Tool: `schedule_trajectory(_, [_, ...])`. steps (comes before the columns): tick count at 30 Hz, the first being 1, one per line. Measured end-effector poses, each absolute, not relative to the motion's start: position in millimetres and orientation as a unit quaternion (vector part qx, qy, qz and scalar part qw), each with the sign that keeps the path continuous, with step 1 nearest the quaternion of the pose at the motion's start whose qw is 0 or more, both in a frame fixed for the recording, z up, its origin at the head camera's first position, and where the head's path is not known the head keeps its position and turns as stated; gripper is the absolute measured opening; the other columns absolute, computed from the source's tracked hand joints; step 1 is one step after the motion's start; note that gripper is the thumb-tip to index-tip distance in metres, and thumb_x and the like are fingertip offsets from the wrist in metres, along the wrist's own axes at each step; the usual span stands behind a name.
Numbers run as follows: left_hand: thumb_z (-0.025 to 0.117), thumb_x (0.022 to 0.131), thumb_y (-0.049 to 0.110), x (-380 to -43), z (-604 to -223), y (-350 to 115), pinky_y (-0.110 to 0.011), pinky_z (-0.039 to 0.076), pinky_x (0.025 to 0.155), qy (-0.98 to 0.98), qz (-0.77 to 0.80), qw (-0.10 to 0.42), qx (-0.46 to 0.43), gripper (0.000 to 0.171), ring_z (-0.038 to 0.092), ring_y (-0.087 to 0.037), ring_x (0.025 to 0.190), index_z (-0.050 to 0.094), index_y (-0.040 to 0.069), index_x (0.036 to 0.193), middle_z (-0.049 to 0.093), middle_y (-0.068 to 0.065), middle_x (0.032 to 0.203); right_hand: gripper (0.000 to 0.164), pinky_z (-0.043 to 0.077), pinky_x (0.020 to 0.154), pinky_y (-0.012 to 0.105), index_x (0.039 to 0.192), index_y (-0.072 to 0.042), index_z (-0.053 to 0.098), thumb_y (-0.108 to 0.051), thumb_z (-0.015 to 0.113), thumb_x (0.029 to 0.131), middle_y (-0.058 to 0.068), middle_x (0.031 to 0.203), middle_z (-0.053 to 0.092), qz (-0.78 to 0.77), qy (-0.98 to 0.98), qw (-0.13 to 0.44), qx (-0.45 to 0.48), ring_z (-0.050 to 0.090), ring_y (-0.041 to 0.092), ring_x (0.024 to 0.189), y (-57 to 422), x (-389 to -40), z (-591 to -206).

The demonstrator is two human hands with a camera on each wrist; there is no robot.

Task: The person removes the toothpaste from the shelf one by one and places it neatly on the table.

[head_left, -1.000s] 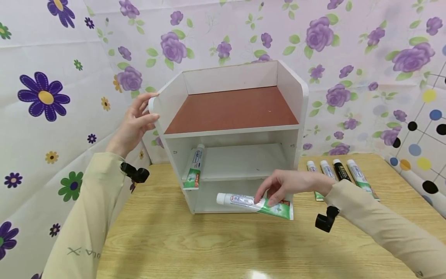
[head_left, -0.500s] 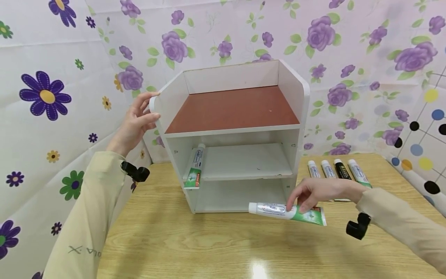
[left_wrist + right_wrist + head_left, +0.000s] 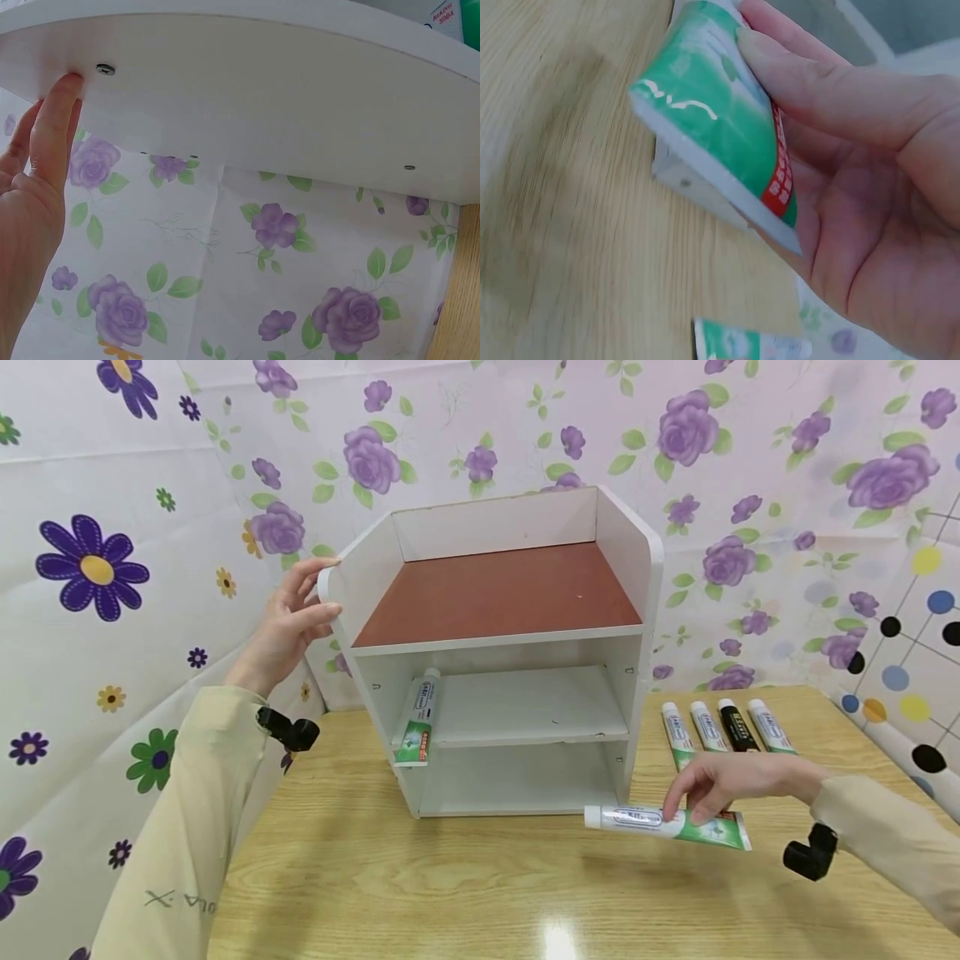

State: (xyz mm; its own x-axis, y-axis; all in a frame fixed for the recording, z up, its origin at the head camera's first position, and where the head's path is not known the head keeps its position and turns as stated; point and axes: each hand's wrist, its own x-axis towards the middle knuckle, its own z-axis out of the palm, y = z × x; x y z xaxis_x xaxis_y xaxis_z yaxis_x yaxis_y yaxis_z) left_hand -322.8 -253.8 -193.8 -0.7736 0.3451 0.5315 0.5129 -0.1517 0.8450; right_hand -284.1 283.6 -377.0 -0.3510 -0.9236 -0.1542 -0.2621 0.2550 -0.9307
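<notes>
My right hand [image 3: 720, 785] pinches a white-and-green toothpaste tube [image 3: 637, 820] by its green half, cap pointing left, over the table in front of the cabinet's lower right corner. The right wrist view shows the tube's flat green end [image 3: 705, 112] between thumb and fingers. My left hand [image 3: 281, 627] holds the rounded front edge of the left side panel of a small white cabinet [image 3: 487, 642]. In the left wrist view, fingers [image 3: 56, 127] touch the panel's outer face; the thumb is hidden there. Another toothpaste tube [image 3: 417, 718] lies on the middle shelf, at its left end.
Right of the cabinet lies a row of toothpaste tubes, including a black one [image 3: 737, 725] and a white one [image 3: 770, 727] at the far right. The cabinet has a brown top [image 3: 502, 593] and stands on a wooden table [image 3: 420, 893]. Flowered cloth [image 3: 480, 435] hangs behind.
My right hand has moved right with the toothpaste tube, from before the cabinet's lower compartment to its lower right corner. The left hand has stayed in place on the cabinet.
</notes>
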Motion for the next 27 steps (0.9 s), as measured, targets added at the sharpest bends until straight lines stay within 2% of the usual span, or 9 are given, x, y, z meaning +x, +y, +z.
schedule_trajectory(5, [0.054, 0.086, -0.005, -323, -193, -253, -0.025, 0.046, 0.066, -0.654, -0.678, 0.065, -0.329, 0.045, 0.046, -0.02, 0.099, 0.052, 0.02, 0.123, 0.038, -0.01, 0.129, 0.026, 0.034, 0.04, 0.03, 0.113, 0.0, 0.059, 0.001, 0.053, 0.088, 0.015, 0.066, 0.055, -0.441, 0.696, 0.379, -0.422, 0.034, 0.019, 0.048, 300, -286, -385])
schedule_trajectory(8, [0.053, 0.086, -0.006, -322, -193, -253, -0.025, 0.046, 0.066, -0.655, -0.678, 0.065, -0.327, 0.045, 0.045, -0.021, 0.099, 0.052, 0.02, 0.123, 0.038, -0.01, 0.128, 0.026, 0.03, 0.039, 0.038, 0.113, 0.002, 0.059, 0.002, 0.052, 0.089, 0.024, 0.065, 0.048, -0.441, 0.698, 0.382, -0.416, 0.032, 0.02, 0.047, 311, -288, -388])
schedule_trajectory(13, [0.052, 0.086, -0.006, -322, -193, -253, -0.026, 0.046, 0.067, -0.655, -0.679, 0.064, -0.326, 0.045, 0.045, -0.021, 0.099, 0.052, 0.02, 0.123, 0.038, -0.01, 0.128, 0.025, 0.026, 0.041, 0.042, 0.112, 0.002, 0.059, 0.003, 0.051, 0.089, 0.027, 0.065, 0.043, -0.439, 0.7, 0.392, -0.404, 0.027, 0.028, 0.048, 330, -292, -394])
schedule_trajectory(16, [0.053, 0.086, -0.006, -321, -194, -253, -0.026, 0.046, 0.067, -0.655, -0.68, 0.064, -0.325, 0.045, 0.045, -0.021, 0.099, 0.052, 0.02, 0.123, 0.038, -0.01, 0.128, 0.025, 0.026, 0.039, 0.04, 0.113, 0.003, 0.059, 0.004, 0.05, 0.089, 0.025, 0.064, 0.042, -0.44, 0.7, 0.397, -0.397, 0.027, 0.023, 0.047, 343, -295, -400])
schedule_trajectory(19, [0.053, 0.086, -0.005, -321, -194, -253, -0.026, 0.046, 0.067, -0.656, -0.679, 0.065, -0.323, 0.045, 0.045, -0.021, 0.1, 0.052, 0.02, 0.123, 0.038, -0.01, 0.128, 0.026, 0.025, 0.04, 0.04, 0.114, 0.003, 0.057, 0.004, 0.049, 0.09, 0.015, 0.064, 0.049, -0.448, 0.702, 0.403, -0.38, 0.03, 0.02, 0.048, 356, -297, -405])
schedule_trajectory(23, [0.054, 0.086, -0.005, -322, -194, -254, -0.027, 0.046, 0.068, -0.657, -0.678, 0.065, -0.324, 0.045, 0.045, -0.021, 0.101, 0.052, 0.021, 0.123, 0.038, -0.01, 0.128, 0.027, 0.024, 0.042, 0.043, 0.116, 0.005, 0.055, 0.004, 0.047, 0.091, 0.001, 0.072, 0.057, -0.459, 0.707, 0.397, -0.363, 0.029, 0.023, 0.049, 371, -298, -411])
schedule_trajectory(27, [0.054, 0.086, -0.005, -322, -194, -254, -0.026, 0.047, 0.067, -0.65, -0.684, 0.057, -0.328, 0.046, 0.046, -0.021, 0.099, 0.051, 0.02, 0.124, 0.037, -0.01, 0.129, 0.027, 0.022, 0.041, 0.043, 0.116, 0.007, 0.054, 0.004, 0.046, 0.091, -0.002, 0.073, 0.058, -0.471, 0.708, 0.391, -0.353, 0.027, 0.025, 0.049, 384, -297, -416])
